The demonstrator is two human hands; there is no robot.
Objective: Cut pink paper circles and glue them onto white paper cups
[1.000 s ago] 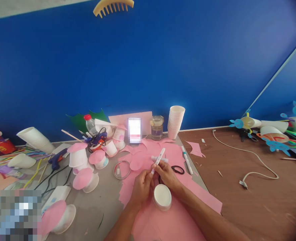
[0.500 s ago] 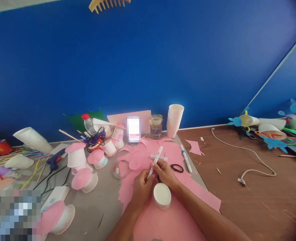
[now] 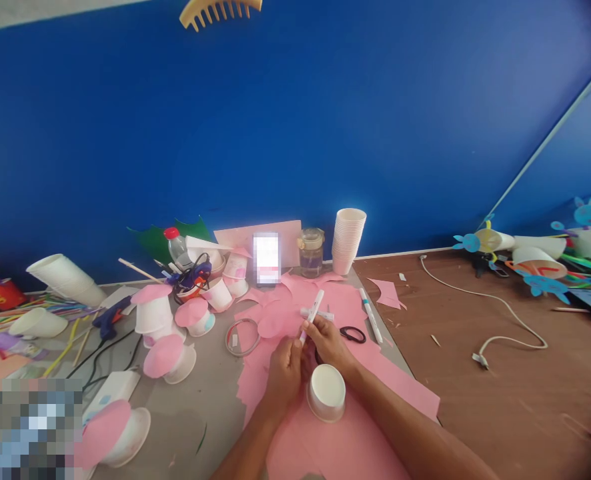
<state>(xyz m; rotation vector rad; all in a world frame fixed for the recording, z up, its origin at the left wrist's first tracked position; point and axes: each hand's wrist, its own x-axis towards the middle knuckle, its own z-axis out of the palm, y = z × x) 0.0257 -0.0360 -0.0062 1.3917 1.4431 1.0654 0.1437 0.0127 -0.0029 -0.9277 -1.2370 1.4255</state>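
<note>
A white marker (image 3: 316,305) slants up between my two hands, above the pink paper (image 3: 335,443). My right hand (image 3: 331,348) grips its barrel with bent fingers. My left hand (image 3: 284,372) is closed round the lower end, partly covering it. Between my wrists a white paper cup (image 3: 329,387) stands upside down on the paper, touched by neither set of fingertips. Just beyond my fingers lies another marker (image 3: 320,314), partly hidden. A third marker (image 3: 371,316) rests to the right, near black scissor handles (image 3: 353,335).
Cups with pink paper discs (image 3: 170,359) stand on the left, beside a glue gun (image 3: 111,319) and its cord. A roll of tape (image 3: 242,337) lies left of my hands. At the back are a lit phone (image 3: 267,259), a jar (image 3: 311,253) and stacked cups (image 3: 348,241).
The upside-down cup has shifted slightly right and shows more of its side. My left fingers have slid a little down the marker, baring more of its lower barrel.
</note>
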